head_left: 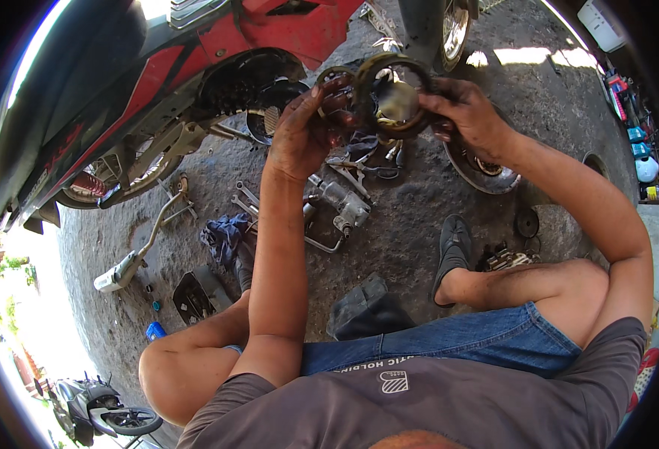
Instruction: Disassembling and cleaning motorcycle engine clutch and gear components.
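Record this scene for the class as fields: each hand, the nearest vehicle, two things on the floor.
Right hand: holds a large, dark, greasy-looking ring
Left hand: curled at a smaller, dark, round part; exact grip unclear
Nearest vehicle: red-and-black motorcycle, upper left
Dark, rough floor: silver metal exhaust; crumpled dark-blue cloth

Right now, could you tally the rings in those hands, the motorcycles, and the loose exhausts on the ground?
Rings: 2, a smaller ring in the left hand, a larger ring in the right hand
Motorcycles: 2, one red-and-black, one grey
Loose exhausts: 1, silver
Total: 5
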The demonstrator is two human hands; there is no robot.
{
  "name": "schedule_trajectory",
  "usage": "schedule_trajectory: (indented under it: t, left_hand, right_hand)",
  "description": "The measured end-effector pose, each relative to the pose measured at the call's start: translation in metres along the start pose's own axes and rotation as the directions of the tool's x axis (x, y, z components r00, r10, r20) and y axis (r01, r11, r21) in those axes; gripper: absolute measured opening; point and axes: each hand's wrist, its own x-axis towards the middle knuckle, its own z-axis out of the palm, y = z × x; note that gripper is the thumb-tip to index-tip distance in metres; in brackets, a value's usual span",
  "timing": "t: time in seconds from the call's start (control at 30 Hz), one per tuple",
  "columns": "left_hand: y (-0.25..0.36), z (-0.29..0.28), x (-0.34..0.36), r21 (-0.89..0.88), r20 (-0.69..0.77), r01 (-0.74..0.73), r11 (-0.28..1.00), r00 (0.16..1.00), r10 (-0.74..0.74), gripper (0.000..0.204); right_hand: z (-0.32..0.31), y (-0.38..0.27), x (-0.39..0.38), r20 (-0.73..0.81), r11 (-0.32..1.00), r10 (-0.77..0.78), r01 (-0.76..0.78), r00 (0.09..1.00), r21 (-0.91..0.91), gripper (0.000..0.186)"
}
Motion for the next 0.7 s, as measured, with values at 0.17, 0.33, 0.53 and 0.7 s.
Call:
schedule_trajectory:
  t: [0.17, 0.33, 0.53, 0.7]
  left_hand:
    - [-0.010, -0.009, 0.005, -0.071, 0.025, -0.020, 0.997, 0.999, 0.022, 0.061]
    - [-0.018, -0.013, 0.012, -0.176, 0.064, -0.015, 0.984, 0.998, 0.027, 0.062]
    - [-0.022, -0.010, 0.016, -0.189, 0.109, 0.016, 0.982, 0.994, 0.005, 0.063]
    - [-0.031, -0.004, 0.026, -0.179, 0.146, 0.037, 0.983, 0.989, -0.011, 0.066]
  right_hand:
    - [-0.031, -0.011, -0.020, -0.112, 0.992, 0.087, -0.076, 0.990, 0.099, 0.019]
    - [-0.055, -0.010, -0.029, -0.145, 0.986, 0.117, -0.098, 0.983, 0.132, 0.020]
    - [-0.072, -0.002, -0.035, -0.194, 0.983, 0.149, -0.124, 0.970, 0.134, 0.022]
    - [-0.083, 0.003, -0.042, -0.215, 0.990, 0.140, -0.130, 0.966, 0.061, 0.022]
